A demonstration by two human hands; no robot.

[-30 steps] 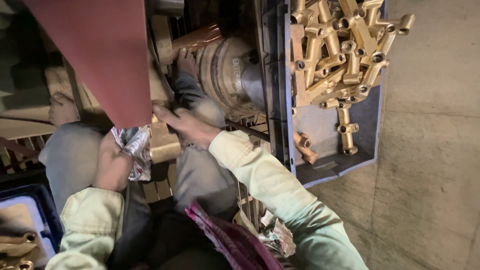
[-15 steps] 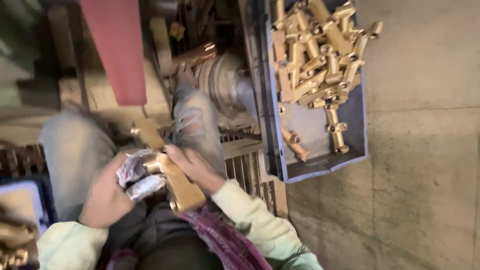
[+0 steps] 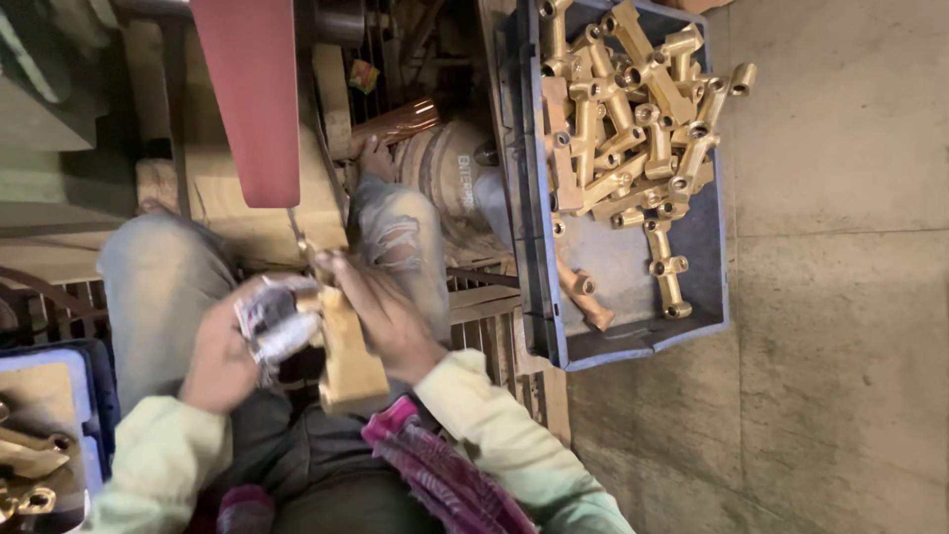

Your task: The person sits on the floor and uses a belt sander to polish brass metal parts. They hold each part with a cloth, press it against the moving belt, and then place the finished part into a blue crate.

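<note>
Brass fitting [image 3: 348, 348] sits over the lap, right hand [image 3: 390, 318] gripping its side, left hand [image 3: 222, 356] closed on a crumpled rag [image 3: 275, 321] against it. Risk: blurred, loose-looking hold; it could slip and drop beside the crate [image 3: 633, 341].

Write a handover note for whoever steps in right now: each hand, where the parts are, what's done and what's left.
Left hand: grips a crumpled silvery cloth against the brass part.
Right hand: holds the brass part over the lap.
Grey crate on the right: piled with brass fittings.
Blue tray on the left: a few brass pieces.
Done: cannot tell how many.
Left: likely the crate's pile.
</note>
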